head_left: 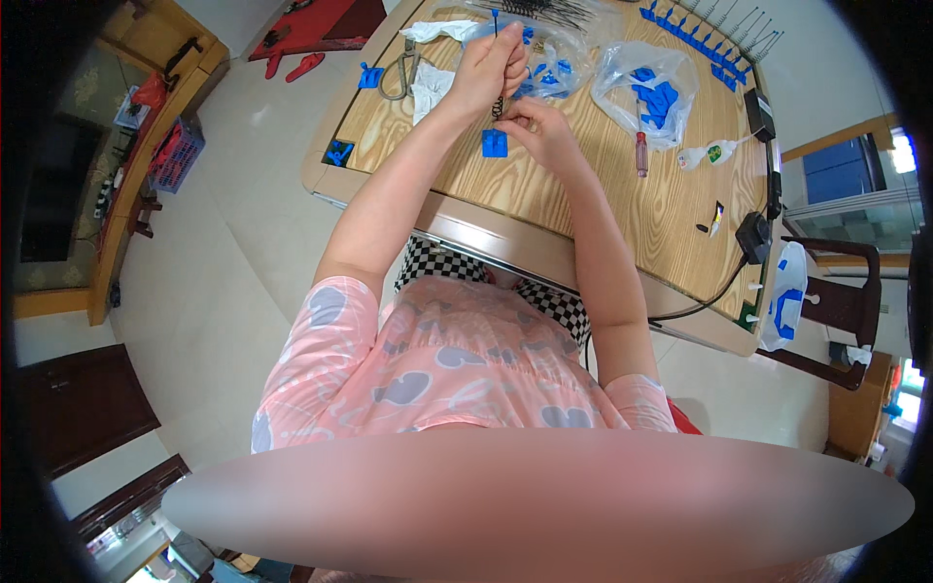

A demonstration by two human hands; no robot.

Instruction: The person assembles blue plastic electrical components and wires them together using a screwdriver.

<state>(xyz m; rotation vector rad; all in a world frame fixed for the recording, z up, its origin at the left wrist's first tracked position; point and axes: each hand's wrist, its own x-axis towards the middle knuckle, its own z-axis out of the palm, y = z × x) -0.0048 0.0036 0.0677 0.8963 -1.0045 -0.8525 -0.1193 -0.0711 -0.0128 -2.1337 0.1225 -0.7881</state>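
Over the wooden table, my left hand (489,70) is closed in a fist around a thin dark rod with a coil spring (498,109) on its lower part. A small blue tip shows above the fist. At the lower end of the spring is a square blue plastic piece (495,144). My right hand (540,134) pinches with thumb and forefinger at the spring's lower end, just above the blue piece; the exact contact is partly hidden by the fingers.
Around my hands lie scissors (397,80), white tissue (432,89), and a plastic bag of blue parts (656,105). A red-handled screwdriver (641,154) and a glue bottle (708,154) are to the right. Blue-based spring rods (695,44) line the far right edge. A power adapter (753,236) trails its cable.
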